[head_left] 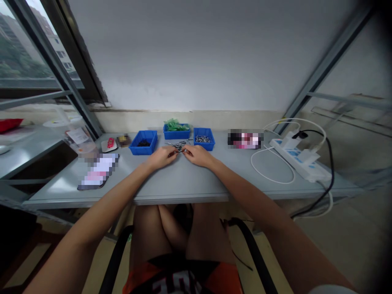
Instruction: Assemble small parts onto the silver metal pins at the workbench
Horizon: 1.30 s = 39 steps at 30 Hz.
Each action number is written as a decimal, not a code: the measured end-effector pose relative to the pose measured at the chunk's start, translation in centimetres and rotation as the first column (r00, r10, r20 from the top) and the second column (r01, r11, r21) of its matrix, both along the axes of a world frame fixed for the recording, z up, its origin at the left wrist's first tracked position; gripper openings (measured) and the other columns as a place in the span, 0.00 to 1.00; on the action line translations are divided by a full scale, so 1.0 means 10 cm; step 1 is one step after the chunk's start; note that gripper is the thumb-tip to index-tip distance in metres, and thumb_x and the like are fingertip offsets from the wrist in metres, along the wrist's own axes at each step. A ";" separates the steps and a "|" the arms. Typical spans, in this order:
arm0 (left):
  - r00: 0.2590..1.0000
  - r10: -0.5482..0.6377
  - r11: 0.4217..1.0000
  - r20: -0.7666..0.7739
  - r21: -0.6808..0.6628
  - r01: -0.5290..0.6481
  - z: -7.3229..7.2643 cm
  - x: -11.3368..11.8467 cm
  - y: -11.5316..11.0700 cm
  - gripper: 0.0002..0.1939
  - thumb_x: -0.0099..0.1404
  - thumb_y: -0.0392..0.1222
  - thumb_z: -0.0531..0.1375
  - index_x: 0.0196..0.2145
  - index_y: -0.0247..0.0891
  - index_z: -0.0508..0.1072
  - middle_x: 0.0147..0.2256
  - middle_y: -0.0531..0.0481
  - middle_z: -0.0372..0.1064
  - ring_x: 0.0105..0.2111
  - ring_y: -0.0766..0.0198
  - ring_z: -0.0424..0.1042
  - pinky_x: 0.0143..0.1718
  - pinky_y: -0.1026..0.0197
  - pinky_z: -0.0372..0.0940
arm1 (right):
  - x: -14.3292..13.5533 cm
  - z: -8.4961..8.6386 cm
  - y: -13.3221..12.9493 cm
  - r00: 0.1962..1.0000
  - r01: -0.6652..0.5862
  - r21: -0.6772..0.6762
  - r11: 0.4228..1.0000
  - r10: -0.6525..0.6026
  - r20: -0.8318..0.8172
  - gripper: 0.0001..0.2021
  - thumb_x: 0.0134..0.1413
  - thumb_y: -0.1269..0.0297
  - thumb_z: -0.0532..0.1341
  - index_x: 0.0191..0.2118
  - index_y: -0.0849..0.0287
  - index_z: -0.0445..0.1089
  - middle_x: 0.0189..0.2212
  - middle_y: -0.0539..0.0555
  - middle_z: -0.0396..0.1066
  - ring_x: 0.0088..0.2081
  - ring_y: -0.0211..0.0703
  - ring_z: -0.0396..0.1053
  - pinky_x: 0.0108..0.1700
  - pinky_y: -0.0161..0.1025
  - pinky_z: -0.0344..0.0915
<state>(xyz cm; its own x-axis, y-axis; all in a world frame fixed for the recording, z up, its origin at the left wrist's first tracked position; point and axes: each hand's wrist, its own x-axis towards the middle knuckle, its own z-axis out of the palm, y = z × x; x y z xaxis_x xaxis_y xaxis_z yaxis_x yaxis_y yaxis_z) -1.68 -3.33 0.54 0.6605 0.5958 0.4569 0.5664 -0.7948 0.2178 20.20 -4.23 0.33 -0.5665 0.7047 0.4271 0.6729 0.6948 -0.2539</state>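
Several small metal pieces [179,144] lie in a loose pile on the grey table, between three blue bins. My left hand [164,157] rests at the pile's near left side, fingertips pinched together. Close beside it on the right, my right hand [196,155] also has its fingers closed at the pile's near edge. Whatever the fingertips hold is too small to name. A blue bin [134,148] on the left has dark small parts inside, the middle bin [177,134] has green plastic wrapping, and the right bin [209,145] contains shiny metal parts.
On the left are a phone [99,171], a plastic cup [82,141] and a white dish [105,146] with a red item. At the right, a power strip [301,161] with plugs and looping cables lies near a blurred item [245,139].
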 end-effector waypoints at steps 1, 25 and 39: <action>1.000 0.001 1.000 0.000 0.000 -0.001 0.00 0.00 0.00 0.12 0.66 0.41 0.52 0.39 0.34 0.73 0.33 0.45 0.72 0.31 0.62 0.70 0.36 0.61 0.65 | 0.00 0.00 0.00 1.000 0.003 0.000 1.000 -0.003 0.000 0.11 0.61 0.66 0.53 0.47 0.57 0.67 0.31 0.51 0.72 0.33 0.40 0.68 0.38 0.36 0.59; 0.997 0.047 0.996 -0.065 0.083 -0.041 0.04 0.00 -0.04 0.12 0.67 0.42 0.52 0.39 0.35 0.74 0.35 0.45 0.74 0.36 0.60 0.71 0.39 0.60 0.65 | 0.00 0.02 -0.01 1.000 0.015 0.002 1.000 -0.015 0.020 0.11 0.62 0.66 0.53 0.46 0.57 0.68 0.33 0.52 0.73 0.34 0.40 0.68 0.37 0.35 0.58; 0.995 0.051 0.996 -0.086 0.072 -0.045 0.07 0.01 -0.06 0.12 0.66 0.41 0.53 0.38 0.35 0.74 0.34 0.45 0.74 0.35 0.61 0.71 0.38 0.61 0.64 | -0.01 0.02 -0.01 1.000 0.009 0.002 1.000 -0.009 0.018 0.10 0.62 0.66 0.53 0.45 0.58 0.68 0.32 0.52 0.72 0.33 0.39 0.67 0.36 0.35 0.57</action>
<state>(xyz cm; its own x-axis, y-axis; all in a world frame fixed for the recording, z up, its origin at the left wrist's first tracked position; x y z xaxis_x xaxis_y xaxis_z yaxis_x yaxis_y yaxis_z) -1.54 -3.89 1.23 0.6715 0.5961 0.4401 0.6185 -0.7780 0.1101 20.14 -4.33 0.54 -0.5675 0.7094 0.4179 0.6839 0.6888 -0.2405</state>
